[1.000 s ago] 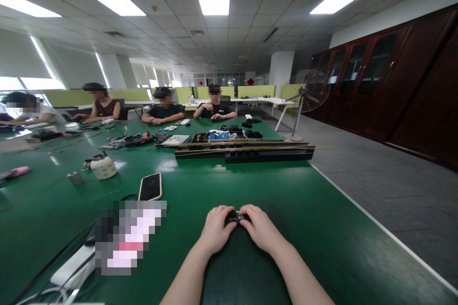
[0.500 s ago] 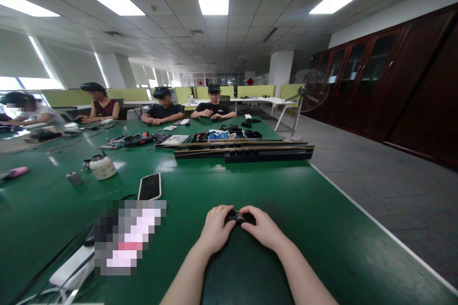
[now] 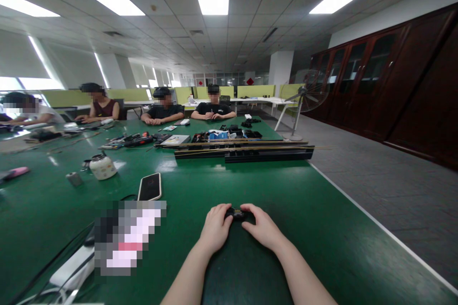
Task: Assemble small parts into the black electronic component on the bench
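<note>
A small black object (image 3: 236,214) with a brownish, metallic-looking patch on top lies between my hands, low over the table; its exact kind cannot be made out. My left hand (image 3: 215,228) has fingers and thumb closed on its left end. Around the right end curl the fingers of my right hand (image 3: 264,228), index finger on the far side and thumb on the near side, in a loose grip. The fingertips partly cover both ends of the object.
On the green table (image 3: 186,252) lie a phone (image 3: 150,187), a white power strip (image 3: 73,267) with cables and a round white jar (image 3: 102,167). Long black rails (image 3: 268,152) with thin rods stretch across ahead. Several people sit beyond. A fan (image 3: 302,93) stands right.
The black object has shifted or turned slightly between my hands, and its brownish patch shows more clearly. My right hand's grip looks a little looser; both forearms stay nearly in place.
</note>
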A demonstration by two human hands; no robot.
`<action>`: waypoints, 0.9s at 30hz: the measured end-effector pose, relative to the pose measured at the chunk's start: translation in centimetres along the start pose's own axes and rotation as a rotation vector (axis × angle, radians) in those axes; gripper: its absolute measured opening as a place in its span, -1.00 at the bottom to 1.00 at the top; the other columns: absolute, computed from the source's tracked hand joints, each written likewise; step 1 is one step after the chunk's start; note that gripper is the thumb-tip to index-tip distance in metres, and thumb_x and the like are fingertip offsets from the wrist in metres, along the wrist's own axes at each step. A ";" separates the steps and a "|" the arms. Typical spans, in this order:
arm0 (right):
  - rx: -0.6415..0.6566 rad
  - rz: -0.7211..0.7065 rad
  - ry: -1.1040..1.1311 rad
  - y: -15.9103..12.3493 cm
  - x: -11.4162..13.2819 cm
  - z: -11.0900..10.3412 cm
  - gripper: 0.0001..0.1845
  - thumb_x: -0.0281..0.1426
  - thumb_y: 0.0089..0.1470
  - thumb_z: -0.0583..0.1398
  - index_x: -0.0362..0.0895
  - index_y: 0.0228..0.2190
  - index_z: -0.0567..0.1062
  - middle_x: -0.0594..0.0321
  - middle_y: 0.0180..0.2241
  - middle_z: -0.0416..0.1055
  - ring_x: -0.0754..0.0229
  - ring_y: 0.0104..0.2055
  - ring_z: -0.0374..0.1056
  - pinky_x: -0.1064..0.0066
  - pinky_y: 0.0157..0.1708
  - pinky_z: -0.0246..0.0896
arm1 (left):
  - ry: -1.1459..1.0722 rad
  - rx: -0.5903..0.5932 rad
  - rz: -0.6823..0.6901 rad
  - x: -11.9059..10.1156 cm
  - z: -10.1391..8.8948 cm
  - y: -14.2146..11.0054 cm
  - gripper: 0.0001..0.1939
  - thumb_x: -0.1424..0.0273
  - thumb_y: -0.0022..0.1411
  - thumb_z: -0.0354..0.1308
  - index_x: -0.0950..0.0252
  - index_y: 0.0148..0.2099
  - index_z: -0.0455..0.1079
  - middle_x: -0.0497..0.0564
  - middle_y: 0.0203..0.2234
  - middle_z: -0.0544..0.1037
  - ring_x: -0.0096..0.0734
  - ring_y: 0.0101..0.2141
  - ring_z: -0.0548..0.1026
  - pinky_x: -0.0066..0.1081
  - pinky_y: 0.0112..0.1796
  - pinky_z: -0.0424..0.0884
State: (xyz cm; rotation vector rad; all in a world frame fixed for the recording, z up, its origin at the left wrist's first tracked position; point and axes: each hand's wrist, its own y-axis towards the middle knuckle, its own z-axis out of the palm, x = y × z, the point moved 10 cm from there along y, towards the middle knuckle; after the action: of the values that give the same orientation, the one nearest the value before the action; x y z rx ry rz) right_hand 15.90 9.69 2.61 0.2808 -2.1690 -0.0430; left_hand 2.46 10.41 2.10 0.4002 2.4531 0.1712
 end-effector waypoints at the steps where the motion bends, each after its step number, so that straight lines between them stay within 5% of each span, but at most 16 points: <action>1: -0.008 0.001 -0.011 0.0 0.0 -0.1 -0.52 -0.51 -0.19 0.18 -0.10 -0.13 0.41 0.15 -0.09 0.41 0.11 -0.01 0.30 0.23 0.06 0.10 | -0.001 -0.003 -0.001 0.0 0.0 0.0 -0.63 0.40 0.19 -0.05 0.30 0.04 0.29 0.10 -0.02 0.41 -0.23 0.00 0.31 -0.24 0.04 0.18; 27: -0.024 -0.016 -0.020 0.0 0.2 -0.2 -0.60 -0.47 -0.17 0.19 -0.11 -0.18 0.44 0.14 -0.12 0.43 0.10 -0.04 0.32 0.24 0.03 0.14 | -0.008 0.002 0.000 0.1 0.1 0.1 -0.65 0.43 0.21 -0.09 0.26 0.04 0.30 0.06 -0.03 0.42 -0.26 0.00 0.30 -0.26 0.04 0.18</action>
State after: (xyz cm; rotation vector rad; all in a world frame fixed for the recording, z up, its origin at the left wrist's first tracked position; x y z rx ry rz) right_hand 16.01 9.64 2.88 0.2853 -2.1852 -0.0812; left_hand 2.43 10.51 1.94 0.4009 2.4456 0.1664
